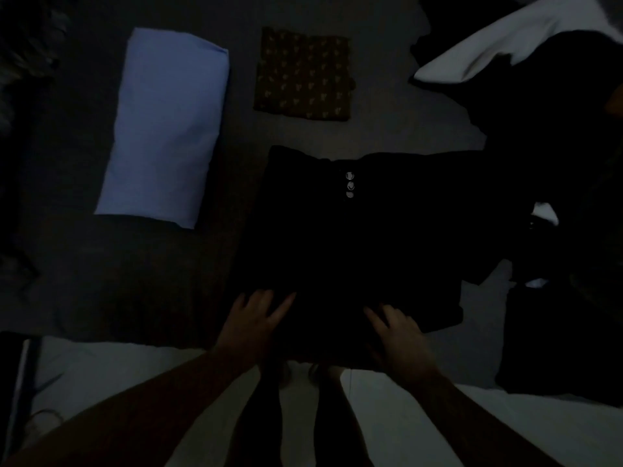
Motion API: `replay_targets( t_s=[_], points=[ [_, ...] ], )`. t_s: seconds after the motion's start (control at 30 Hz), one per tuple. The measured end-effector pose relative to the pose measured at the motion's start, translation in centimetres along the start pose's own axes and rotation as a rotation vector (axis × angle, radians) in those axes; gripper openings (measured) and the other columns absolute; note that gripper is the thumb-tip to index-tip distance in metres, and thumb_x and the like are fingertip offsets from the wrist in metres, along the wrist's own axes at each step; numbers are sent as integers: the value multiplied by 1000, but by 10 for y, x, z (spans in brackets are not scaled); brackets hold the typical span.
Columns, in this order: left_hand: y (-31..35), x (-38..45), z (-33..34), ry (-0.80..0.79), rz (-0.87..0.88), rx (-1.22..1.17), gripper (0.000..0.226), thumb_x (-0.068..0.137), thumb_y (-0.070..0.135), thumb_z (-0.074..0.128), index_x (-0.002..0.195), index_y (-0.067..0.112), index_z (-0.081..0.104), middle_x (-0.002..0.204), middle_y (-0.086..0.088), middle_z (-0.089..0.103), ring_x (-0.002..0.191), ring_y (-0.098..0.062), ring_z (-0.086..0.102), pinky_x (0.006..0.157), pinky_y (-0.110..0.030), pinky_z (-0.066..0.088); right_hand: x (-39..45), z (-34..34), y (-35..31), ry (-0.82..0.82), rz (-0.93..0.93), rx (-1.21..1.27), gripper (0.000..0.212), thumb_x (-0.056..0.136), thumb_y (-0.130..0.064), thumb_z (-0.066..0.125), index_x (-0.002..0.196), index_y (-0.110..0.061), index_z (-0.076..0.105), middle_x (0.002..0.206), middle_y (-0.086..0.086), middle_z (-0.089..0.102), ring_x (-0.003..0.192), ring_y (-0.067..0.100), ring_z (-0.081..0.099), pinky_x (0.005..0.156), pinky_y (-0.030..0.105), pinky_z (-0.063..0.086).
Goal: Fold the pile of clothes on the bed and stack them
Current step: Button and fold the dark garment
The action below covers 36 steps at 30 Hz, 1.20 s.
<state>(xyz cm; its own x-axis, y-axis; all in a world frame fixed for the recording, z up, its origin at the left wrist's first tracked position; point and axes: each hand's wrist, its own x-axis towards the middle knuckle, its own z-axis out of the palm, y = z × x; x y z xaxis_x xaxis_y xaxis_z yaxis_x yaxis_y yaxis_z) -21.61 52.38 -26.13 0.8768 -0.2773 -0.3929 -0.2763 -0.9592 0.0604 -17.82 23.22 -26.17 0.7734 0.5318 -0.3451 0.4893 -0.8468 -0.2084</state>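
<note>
The room is very dim. A black garment with three pale buttons lies spread flat on the bed in front of me. My left hand rests on its near left edge with straight, spread fingers. My right hand lies flat on its near right part, fingers also spread. A folded brown patterned cloth sits farther back on the bed. A heap of dark and white clothes fills the right side.
A pale blue pillow lies at the left on the grey bed sheet. The bed's near edge runs below my hands, with a light floor and my legs under it.
</note>
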Motion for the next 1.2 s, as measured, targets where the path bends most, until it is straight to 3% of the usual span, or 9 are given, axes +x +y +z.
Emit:
replay_targets(
  t_s=[0.13, 0.33, 0.5, 0.67, 0.73, 0.83, 0.93, 1.07, 1.2],
  points=[
    [36, 36, -5, -129, 154, -133, 109, 30, 57, 82, 125, 23, 42, 96, -3, 66, 82, -22, 66, 65, -29, 53, 24, -2, -28, -161, 180, 8, 99, 31, -32, 93, 118, -14, 50, 98, 12, 65, 81, 31, 66, 57, 36, 55],
    [0, 22, -9, -6, 357, -65, 101, 40, 52, 84, 126, 19, 43, 95, -4, 66, 55, -23, 64, 44, -24, 47, 40, -8, -30, 49, 83, 234, 35, 80, -29, 43, 102, -14, 66, 88, 3, 65, 78, 22, 65, 51, 24, 51],
    [-23, 8, 6, -28, 362, 26, 87, 47, 52, 79, 123, 21, 52, 88, -2, 71, 65, -24, 67, 47, -24, 49, 24, -7, -18, -256, 41, 390, 84, 84, -75, 13, 113, -18, 67, 112, 3, 66, 99, 23, 64, 77, 27, 51],
    [46, 38, -22, -150, 285, -101, 71, 70, 55, 64, 128, 16, 49, 114, -6, 59, 105, -24, 54, 80, -28, 49, 13, -25, 23, 333, 715, 535, 37, 89, -28, 55, 113, -1, 63, 113, 21, 59, 101, 39, 57, 80, 36, 45],
    [74, 47, -22, -394, 232, -139, 66, 88, 34, 56, 144, 12, 28, 135, -14, 46, 123, -30, 46, 96, -35, 40, 4, -20, 60, 285, 949, 521, 48, 87, -34, 62, 119, 1, 57, 118, 25, 54, 109, 39, 50, 90, 40, 41],
    [93, 56, -23, -505, 142, -163, 65, 92, 26, 53, 147, 15, 20, 136, -16, 45, 122, -32, 47, 95, -38, 40, -6, -7, 104, 3, 1000, 647, 59, 76, -65, 57, 91, -8, 58, 98, 20, 62, 101, 34, 57, 87, 42, 41],
    [97, 52, -23, -402, 167, -123, 73, 81, 28, 67, 144, 17, 31, 130, -16, 51, 116, -32, 53, 91, -36, 45, -2, -17, 114, -68, 881, 703, 18, 87, -17, 65, 97, -3, 63, 100, 20, 66, 100, 34, 61, 81, 34, 43],
    [103, 37, -20, -134, 280, -195, 48, 45, 37, 72, 92, 28, 69, 77, 3, 69, 61, -17, 66, 45, -19, 46, -26, -19, 131, 171, 943, 645, 21, 91, 1, 54, 107, 9, 63, 109, 27, 65, 105, 39, 60, 78, 27, 38],
    [127, 28, -10, -158, 184, -409, 38, 75, 18, 61, 112, 21, 66, 105, 0, 68, 91, -17, 67, 64, -20, 51, -45, -18, 141, 128, 982, 552, 28, 89, 4, 53, 114, 5, 64, 111, 27, 64, 106, 42, 59, 89, 39, 45]
  ],
)
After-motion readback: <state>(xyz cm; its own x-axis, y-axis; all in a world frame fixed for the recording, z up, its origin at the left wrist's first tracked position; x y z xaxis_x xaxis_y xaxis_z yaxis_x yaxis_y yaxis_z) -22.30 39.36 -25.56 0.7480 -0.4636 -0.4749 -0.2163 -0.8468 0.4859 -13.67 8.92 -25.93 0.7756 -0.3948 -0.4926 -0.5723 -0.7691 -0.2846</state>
